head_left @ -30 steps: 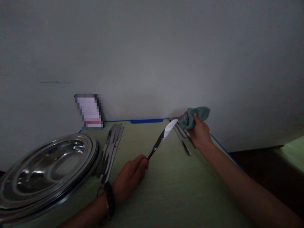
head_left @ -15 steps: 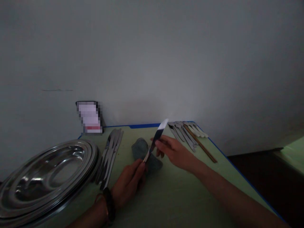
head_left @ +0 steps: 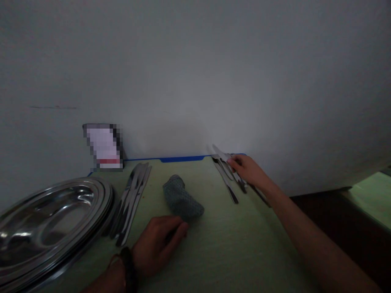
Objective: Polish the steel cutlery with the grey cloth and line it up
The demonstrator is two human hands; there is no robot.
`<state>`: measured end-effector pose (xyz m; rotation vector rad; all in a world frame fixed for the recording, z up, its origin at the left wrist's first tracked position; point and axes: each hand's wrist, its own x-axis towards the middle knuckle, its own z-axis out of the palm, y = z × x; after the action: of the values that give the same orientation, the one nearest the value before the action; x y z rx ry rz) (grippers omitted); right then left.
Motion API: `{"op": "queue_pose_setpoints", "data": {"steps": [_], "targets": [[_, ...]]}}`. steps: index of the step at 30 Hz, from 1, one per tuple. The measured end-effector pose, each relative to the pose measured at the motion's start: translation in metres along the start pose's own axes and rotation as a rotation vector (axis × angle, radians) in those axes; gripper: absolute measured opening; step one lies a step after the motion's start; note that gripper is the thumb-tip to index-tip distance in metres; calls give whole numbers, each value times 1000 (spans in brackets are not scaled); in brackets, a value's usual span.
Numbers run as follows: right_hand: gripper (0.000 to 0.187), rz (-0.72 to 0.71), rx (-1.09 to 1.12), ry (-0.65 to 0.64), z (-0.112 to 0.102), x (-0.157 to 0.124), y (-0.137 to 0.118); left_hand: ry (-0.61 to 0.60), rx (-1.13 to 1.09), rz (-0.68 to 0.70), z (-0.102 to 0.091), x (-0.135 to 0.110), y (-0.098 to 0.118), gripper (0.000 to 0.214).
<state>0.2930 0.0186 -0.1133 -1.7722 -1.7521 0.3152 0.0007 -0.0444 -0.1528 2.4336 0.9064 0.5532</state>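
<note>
My right hand (head_left: pixel 246 167) pinches a table knife (head_left: pixel 220 153), blade tip up and to the left, over the cutlery at the table's far right. Below it lie metal spoons (head_left: pixel 227 183), partly covered by the hand and knife. My left hand (head_left: pixel 161 240), with a dark bracelet at its wrist, is near the front of the table, its fingers curled in and nothing seen in them. Just beyond its fingertips lies a crumpled grey cloth (head_left: pixel 182 199), which looks like a sock.
Stacked oval metal trays (head_left: pixel 105 203) stand at the left. Several table knives (head_left: pixel 132 199) lie beside them. A phone with a blurred screen (head_left: pixel 104 146) leans on the wall behind. The green table (head_left: pixel 226 244) has a blue edge against the wall.
The knife has gone from between both hands to the right hand alone, which has moved right to the cutlery. My left hand has let go of it and lowered. The view has shifted slightly.
</note>
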Motion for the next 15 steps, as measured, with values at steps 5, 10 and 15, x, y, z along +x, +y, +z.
{"op": "queue_pose_setpoints", "data": {"steps": [5,10,15], "targets": [[29,27,-300,-90,21,-6,-3,28,-25,14,0,0,-2,32],[39,85,-450,-152,25,-8,0,-8,-72,-18,0,0,-1,33],[41,-73,-228,-168,20,-12,-17,90,-166,-76,1,-1,4,27]]}}
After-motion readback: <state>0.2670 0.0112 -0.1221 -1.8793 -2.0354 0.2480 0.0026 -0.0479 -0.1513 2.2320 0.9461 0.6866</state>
